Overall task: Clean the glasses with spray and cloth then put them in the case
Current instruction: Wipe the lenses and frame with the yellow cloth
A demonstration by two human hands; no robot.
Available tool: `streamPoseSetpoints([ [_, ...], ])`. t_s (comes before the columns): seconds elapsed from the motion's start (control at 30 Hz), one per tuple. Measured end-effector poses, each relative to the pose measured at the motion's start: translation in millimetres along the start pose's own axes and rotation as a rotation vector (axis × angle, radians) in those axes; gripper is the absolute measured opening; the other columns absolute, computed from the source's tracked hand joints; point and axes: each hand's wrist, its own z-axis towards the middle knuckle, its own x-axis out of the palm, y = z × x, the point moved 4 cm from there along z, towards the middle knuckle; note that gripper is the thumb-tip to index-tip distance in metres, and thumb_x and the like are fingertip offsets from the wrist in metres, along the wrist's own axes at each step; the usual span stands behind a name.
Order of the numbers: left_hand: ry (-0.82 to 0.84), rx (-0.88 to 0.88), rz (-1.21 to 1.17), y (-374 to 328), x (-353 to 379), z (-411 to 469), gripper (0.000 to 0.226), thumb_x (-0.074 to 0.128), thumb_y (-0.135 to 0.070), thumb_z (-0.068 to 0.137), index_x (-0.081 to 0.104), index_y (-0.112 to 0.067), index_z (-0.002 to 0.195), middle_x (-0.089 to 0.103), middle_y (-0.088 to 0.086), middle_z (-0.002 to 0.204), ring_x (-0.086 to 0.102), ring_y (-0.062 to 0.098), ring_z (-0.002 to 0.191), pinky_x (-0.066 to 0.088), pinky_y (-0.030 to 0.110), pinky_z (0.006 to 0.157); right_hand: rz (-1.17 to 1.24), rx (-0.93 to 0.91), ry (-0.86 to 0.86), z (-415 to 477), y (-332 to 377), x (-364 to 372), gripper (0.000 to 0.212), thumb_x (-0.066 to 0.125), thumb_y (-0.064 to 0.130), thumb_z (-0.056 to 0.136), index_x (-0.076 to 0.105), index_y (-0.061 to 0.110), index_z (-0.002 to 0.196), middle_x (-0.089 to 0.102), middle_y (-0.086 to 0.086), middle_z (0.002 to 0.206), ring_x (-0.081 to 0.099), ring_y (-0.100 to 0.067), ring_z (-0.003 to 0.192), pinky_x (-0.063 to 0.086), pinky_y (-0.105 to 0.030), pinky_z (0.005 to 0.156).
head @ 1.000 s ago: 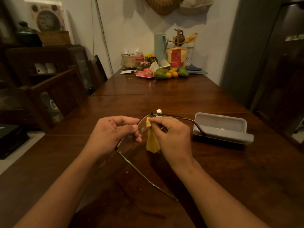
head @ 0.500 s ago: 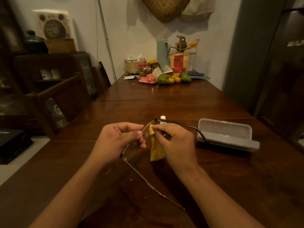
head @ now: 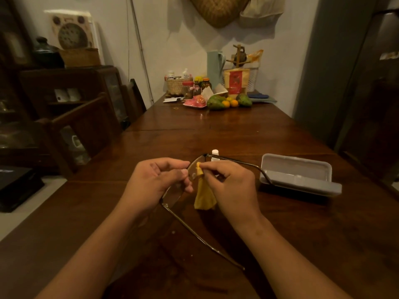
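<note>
A long dark wooden bench (head: 216,137) runs to a far end piled with fruit (head: 216,102). Over its near middle, the left hand (head: 155,182) grips the glasses (head: 173,192) by the frame, and the right hand (head: 233,186) pinches a yellow cloth (head: 204,195) against one lens. Wiping looks under way. The spray bottle (head: 215,152) stands just behind the hands. The case (head: 298,175) lies open at right, not yet filled.

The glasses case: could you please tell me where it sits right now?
In the head view, the glasses case lies open on the table, just right of the right hand.
</note>
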Motion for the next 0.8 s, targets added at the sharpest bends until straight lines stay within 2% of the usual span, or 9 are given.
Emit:
streamPoseSetpoints([
  [0.13,0.034,0.014,-0.002,0,2,0,0.015,0.066,0.000,0.086,0.076,-0.007,0.094,0.073,0.020,0.075,0.071,0.030,0.066,0.057,0.029,0.062,-0.014,-0.077,-0.057,-1,5,-2,0.023,0.072,0.004,0.085,0.076,0.015,0.105,0.072,0.005,0.101,0.062,-0.001,0.097,0.050,-0.013,0.083],
  [0.23,-0.002,0.039,-0.029,-2,-1,0,0.014,0.065,0.003,0.085,0.075,-0.003,0.094,0.072,0.020,0.074,0.070,0.028,0.062,0.057,0.027,0.060,0.027,-0.142,0.055,-4,10,4,0.024,0.072,0.005,0.086,0.074,0.016,0.107,0.071,0.005,0.102,0.063,-0.001,0.098,0.051,-0.015,0.084],
  [0.33,-0.024,0.028,-0.037,-2,-3,-1,0.014,0.064,0.005,0.085,0.074,-0.001,0.094,0.072,0.021,0.073,0.070,0.026,0.060,0.057,0.026,0.058,0.016,-0.080,0.135,-2,6,6,0.024,0.072,0.008,0.086,0.075,0.019,0.107,0.071,0.008,0.102,0.062,0.001,0.098,0.049,-0.012,0.083],
  [0.43,-0.013,0.001,-0.022,-2,-3,-1,0.015,0.065,0.003,0.086,0.075,-0.005,0.093,0.072,0.021,0.075,0.071,0.027,0.063,0.056,0.026,0.058,-0.027,-0.020,0.111,-1,1,4,0.023,0.072,0.008,0.086,0.075,0.020,0.106,0.070,0.011,0.100,0.061,0.005,0.093,0.048,-0.008,0.082],
  [0.57,0.035,0.012,0.021,-1,-2,0,0.017,0.066,0.000,0.086,0.076,-0.010,0.095,0.074,0.019,0.077,0.072,0.029,0.068,0.057,0.028,0.063,-0.067,-0.042,0.038,-1,2,1,0.023,0.071,0.006,0.086,0.075,0.018,0.106,0.067,0.012,0.099,0.058,0.009,0.088,0.048,-0.009,0.083],
  [0.73,0.015,0.042,0.038,-4,-7,-1,0.017,0.066,-0.002,0.087,0.077,-0.011,0.095,0.074,0.019,0.078,0.073,0.028,0.067,0.057,0.026,0.061,-0.016,-0.064,0.159,-4,6,7,0.025,0.071,0.008,0.087,0.073,0.020,0.109,0.067,0.013,0.102,0.060,0.005,0.099,0.047,-0.007,0.082],
  [0.8,0.022,0.044,0.042,-3,-7,0,0.016,0.066,-0.001,0.086,0.077,-0.010,0.095,0.074,0.019,0.077,0.073,0.028,0.066,0.057,0.026,0.062,-0.025,-0.060,0.136,-3,5,6,0.025,0.072,0.008,0.086,0.073,0.019,0.108,0.067,0.014,0.101,0.061,0.005,0.098,0.047,-0.007,0.082],
])
